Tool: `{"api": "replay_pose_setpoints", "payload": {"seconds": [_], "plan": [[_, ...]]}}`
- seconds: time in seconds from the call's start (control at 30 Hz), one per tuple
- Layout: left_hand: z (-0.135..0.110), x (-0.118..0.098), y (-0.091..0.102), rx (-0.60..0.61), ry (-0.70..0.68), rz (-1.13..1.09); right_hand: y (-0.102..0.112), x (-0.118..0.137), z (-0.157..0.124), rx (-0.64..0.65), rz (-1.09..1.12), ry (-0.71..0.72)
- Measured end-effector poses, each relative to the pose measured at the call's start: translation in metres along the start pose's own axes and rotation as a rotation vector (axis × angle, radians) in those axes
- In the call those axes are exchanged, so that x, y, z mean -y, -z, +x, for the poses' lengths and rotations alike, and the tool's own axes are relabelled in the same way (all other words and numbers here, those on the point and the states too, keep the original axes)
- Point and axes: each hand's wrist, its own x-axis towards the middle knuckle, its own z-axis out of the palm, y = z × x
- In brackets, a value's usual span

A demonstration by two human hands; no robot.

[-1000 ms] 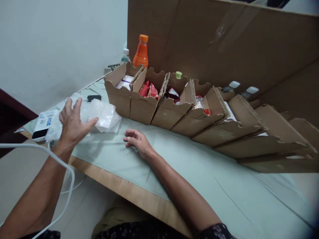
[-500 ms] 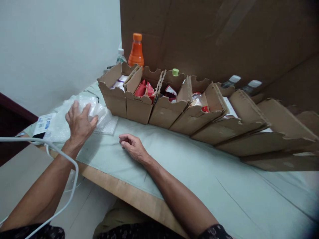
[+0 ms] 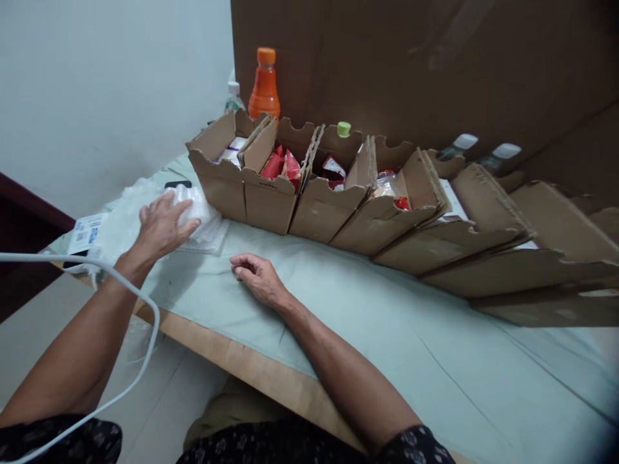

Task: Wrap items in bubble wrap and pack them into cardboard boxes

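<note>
My left hand (image 3: 162, 227) lies on a heap of clear plastic bags (image 3: 200, 219) at the left end of the table, fingers spread over the plastic. My right hand (image 3: 255, 276) rests on the pale green cloth (image 3: 338, 309) with its fingers loosely curled and nothing in them. Just beyond both hands runs a row of open cardboard bins (image 3: 309, 187), some holding red packets (image 3: 283, 164) and small boxes.
An orange bottle (image 3: 264, 84) and capped bottles (image 3: 503, 154) stand behind the bins, before a tall cardboard sheet (image 3: 435, 64). A labelled white packet (image 3: 86, 233) and a dark phone (image 3: 175, 184) lie at the far left. A white cable (image 3: 120, 303) hangs over my left arm.
My left hand has come down from above the plastic bags and moved right, pressing them flat toward the bins. My right hand has stayed in place.
</note>
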Motion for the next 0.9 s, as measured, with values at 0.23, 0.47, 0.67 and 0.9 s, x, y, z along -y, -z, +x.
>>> {"api": "replay_pose_setpoints", "payload": {"seconds": [0.23,0.47,0.67,0.9], "plan": [[0.011,-0.004,0.001,0.063,-0.002,-0.005,0.001,0.004,-0.001,0.014,-0.02,0.005],[-0.004,0.002,0.001,-0.175,-0.039,-0.032,0.001,0.008,-0.001,0.023,-0.01,-0.006],[0.002,0.012,-0.012,-0.158,-0.026,-0.104,0.001,0.01,-0.002,0.016,0.007,-0.032],[-0.034,-0.014,-0.011,-0.357,-0.032,-0.186,0.0,0.017,0.002,0.026,0.079,-0.093]]}}
